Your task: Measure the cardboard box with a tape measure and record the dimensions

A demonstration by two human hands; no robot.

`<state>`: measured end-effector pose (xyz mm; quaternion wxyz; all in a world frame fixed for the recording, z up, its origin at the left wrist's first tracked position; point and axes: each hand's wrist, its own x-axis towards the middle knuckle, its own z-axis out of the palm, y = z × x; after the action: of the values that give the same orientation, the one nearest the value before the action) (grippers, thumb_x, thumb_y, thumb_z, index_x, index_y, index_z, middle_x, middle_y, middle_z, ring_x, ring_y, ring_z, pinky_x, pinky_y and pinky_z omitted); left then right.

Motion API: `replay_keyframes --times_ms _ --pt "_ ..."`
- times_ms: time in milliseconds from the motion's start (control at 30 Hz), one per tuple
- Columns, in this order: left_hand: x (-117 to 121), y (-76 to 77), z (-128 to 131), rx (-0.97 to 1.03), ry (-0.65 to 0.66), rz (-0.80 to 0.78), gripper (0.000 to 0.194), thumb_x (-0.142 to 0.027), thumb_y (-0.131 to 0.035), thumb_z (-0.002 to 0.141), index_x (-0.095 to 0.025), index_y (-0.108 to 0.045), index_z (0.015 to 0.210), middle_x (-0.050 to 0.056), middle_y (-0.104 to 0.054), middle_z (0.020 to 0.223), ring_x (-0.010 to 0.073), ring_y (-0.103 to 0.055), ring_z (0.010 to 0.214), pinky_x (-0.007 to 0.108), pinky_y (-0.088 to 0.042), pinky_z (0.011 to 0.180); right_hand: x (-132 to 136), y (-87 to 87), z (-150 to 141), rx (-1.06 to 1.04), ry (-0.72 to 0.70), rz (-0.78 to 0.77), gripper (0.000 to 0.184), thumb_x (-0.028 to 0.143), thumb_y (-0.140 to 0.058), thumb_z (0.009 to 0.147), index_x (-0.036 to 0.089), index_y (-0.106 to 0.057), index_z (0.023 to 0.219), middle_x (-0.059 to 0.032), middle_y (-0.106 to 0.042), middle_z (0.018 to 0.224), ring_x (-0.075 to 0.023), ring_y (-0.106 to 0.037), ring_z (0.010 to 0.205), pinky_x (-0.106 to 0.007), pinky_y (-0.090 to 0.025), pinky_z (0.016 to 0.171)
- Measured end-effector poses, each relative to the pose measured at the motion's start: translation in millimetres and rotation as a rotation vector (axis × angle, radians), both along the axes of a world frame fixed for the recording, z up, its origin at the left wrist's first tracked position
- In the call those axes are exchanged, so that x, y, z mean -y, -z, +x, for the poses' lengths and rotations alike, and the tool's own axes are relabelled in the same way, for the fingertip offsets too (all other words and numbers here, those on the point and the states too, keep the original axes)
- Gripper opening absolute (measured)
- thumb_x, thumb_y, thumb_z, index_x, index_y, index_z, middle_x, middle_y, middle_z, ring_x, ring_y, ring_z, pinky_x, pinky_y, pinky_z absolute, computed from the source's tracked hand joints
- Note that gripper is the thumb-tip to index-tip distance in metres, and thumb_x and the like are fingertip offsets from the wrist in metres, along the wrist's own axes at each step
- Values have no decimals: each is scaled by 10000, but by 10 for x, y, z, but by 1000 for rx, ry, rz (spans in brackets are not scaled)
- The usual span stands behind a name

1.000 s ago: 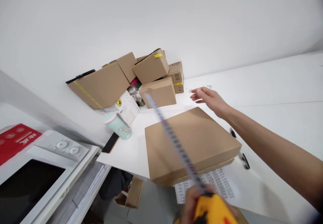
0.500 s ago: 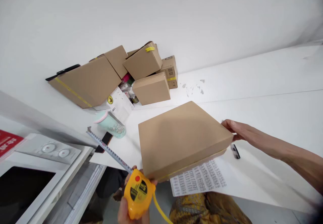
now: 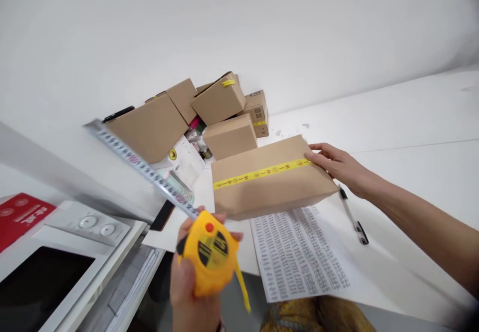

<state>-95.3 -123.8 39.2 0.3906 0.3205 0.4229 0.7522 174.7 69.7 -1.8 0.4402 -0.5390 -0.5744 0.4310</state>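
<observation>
My left hand (image 3: 187, 282) is wrapped round a yellow tape measure (image 3: 215, 257) with a red button. Its metal blade (image 3: 144, 170) sticks out toward the upper left and ends in a hook. A brown cardboard box (image 3: 262, 192) is tilted above the table, a yellow printed tape strip running along its side. My right hand (image 3: 333, 165) grips the box at its right end, thumb on the taped side and fingers along the top edge. Under the box lies a printed paper sheet (image 3: 299, 262), partly covered. A black-capped pen (image 3: 354, 217) rests just right of the sheet.
Several cardboard boxes (image 3: 230, 140) are stacked against the wall. A mint-green cup (image 3: 181, 185), partly behind the blade, stands near a dark flat object (image 3: 162, 216) at the table edge. At the lower left is a white microwave (image 3: 71, 267) with a red package (image 3: 24, 217) on top.
The box has been turned so its taped side faces up toward me. My left hand has raised the tape measure, with more blade showing. My right hand has shifted along the box's end.
</observation>
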Motion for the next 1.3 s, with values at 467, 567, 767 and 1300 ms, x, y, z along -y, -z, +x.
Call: replay_keyframes --times_ms 467,567,767,1300 --pt "-239 -48 625 186 752 -453 425 -539 -689 802 -151 -652 972 58 -678 899 214 -711 621 345 -560 700 -514 -475 -184 619 -150 442 481 412 -409 936 186 -666 1274 -132 -641 1344 -372 -481 1320 -544 -399 1091" --pt "-337 -97 630 185 775 -474 446 -555 -704 768 -141 -649 925 49 -666 868 220 -704 610 356 -562 689 -577 -648 -347 601 -316 394 498 387 -368 961 194 -635 1335 -99 -600 1430 -336 -501 1335 -484 -403 1107" --pt "-358 -105 524 171 779 -552 476 -577 -699 753 -131 -651 912 63 -660 882 231 -696 629 404 -577 703 -729 -603 -618 507 -455 225 549 435 -370 984 233 -531 1469 -42 -505 1538 -301 -457 1404 -441 -348 1162" --pt "-249 -68 469 199 846 -523 519 -601 -692 752 -152 -632 1005 66 -640 952 221 -705 633 343 -564 636 -676 -565 -645 543 -464 289 412 417 -415 970 289 -745 1181 -54 -756 1160 -311 -690 1067 -480 -494 1005"
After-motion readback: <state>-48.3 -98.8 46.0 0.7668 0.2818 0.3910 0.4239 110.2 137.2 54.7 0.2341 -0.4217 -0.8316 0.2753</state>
